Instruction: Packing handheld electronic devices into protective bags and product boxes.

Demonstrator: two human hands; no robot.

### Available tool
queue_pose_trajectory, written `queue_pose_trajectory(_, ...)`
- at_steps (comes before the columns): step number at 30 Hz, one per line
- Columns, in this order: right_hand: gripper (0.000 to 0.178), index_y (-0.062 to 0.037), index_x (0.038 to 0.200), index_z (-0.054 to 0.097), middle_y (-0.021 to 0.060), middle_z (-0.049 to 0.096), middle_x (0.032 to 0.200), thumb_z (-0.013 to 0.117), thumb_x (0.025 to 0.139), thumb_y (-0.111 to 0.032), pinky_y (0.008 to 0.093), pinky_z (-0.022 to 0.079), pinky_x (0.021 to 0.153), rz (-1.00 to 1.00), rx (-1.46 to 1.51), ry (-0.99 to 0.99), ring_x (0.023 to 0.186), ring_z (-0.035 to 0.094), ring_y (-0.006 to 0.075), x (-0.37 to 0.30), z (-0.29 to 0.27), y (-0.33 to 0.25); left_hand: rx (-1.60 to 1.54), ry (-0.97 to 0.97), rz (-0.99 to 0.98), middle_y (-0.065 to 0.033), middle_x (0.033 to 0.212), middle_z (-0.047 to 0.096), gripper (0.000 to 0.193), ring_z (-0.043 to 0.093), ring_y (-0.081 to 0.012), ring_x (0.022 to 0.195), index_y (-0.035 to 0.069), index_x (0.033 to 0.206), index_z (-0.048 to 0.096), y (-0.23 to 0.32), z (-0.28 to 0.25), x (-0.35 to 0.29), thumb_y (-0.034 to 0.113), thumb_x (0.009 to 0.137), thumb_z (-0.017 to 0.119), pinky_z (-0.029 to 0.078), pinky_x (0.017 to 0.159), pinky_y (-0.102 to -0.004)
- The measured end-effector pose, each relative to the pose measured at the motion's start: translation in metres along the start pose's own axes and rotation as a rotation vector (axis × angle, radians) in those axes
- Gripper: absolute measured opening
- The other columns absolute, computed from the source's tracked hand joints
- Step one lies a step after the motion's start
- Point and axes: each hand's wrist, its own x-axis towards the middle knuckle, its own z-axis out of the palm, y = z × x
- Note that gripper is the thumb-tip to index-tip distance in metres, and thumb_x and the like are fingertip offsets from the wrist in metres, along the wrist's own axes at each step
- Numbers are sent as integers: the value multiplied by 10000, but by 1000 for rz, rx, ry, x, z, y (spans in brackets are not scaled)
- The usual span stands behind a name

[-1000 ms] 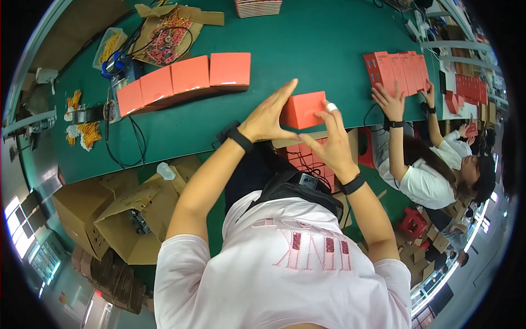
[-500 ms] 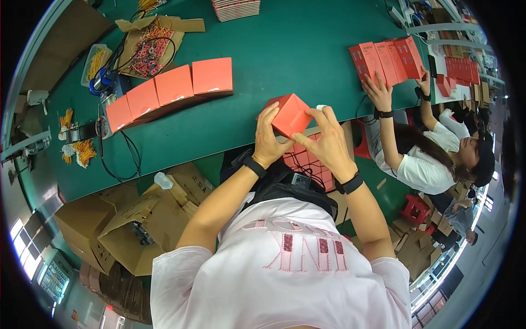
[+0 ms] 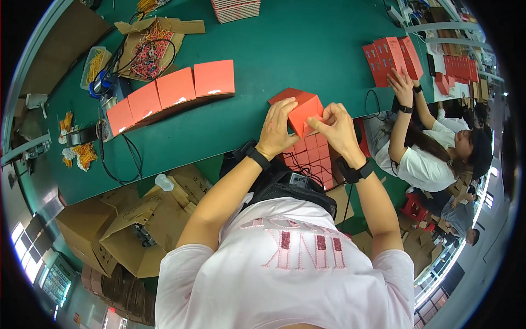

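Angular red carton point(image 3: 305, 109); smooth tabletop point(image 3: 307, 49)

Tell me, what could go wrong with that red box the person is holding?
Two things, perhaps. The red box is held near the front edge of the green table, with packed red boxes lower down, so if the left hand and right hand lost their grip, it might fall onto them. Also, the right hand's thumb rests against one face near a corner; pressing too hard could dent it.
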Motion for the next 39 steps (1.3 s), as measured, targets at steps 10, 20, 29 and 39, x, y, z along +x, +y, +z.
queue_pose_trajectory(10, 201, -16, 869, 621, 110, 512, 928, 760, 848, -159, 341, 477, 721, 33, -90, -12, 800, 545, 232, -7, -12, -6, 21, -54, -74, -195, 1320, 522, 864, 541, -396, 1212, 32, 1344, 415, 10, 1, 25, 106, 620, 880, 458, 1044, -448)
queue_pose_trajectory(20, 433, -150, 1244, 574, 129, 567, 1022, 723, 840, -191, 397, 481, 761, -513, -526, -239, 881, 601, 312, 13, -41, 8, 86, -147, 171, -172, 1279, 502, 769, 517, -382, 1232, 58, 1340, 464, 23, -39, 58, 185, 688, 850, 477, 1030, -464)
queue_pose_trajectory(29, 417, -143, 1152, 594, 103, 583, 928, 752, 812, -326, 365, 473, 798, -760, -1026, -342, 839, 618, 238, 46, -52, -15, 392, -555, 290, -99, 1113, 540, 487, 531, -283, 1151, 111, 1160, 607, 33, -60, 97, 257, 738, 802, 565, 884, -398)
queue_pose_trajectory(39, 219, -72, 1046, 624, 150, 571, 1099, 653, 834, -117, 420, 467, 944, -954, -772, -10, 987, 575, 299, 52, -50, 6, 334, -502, 335, -171, 1215, 543, 345, 582, -362, 1089, 62, 903, 554, 26, -70, 83, 186, 730, 826, 560, 819, -426)
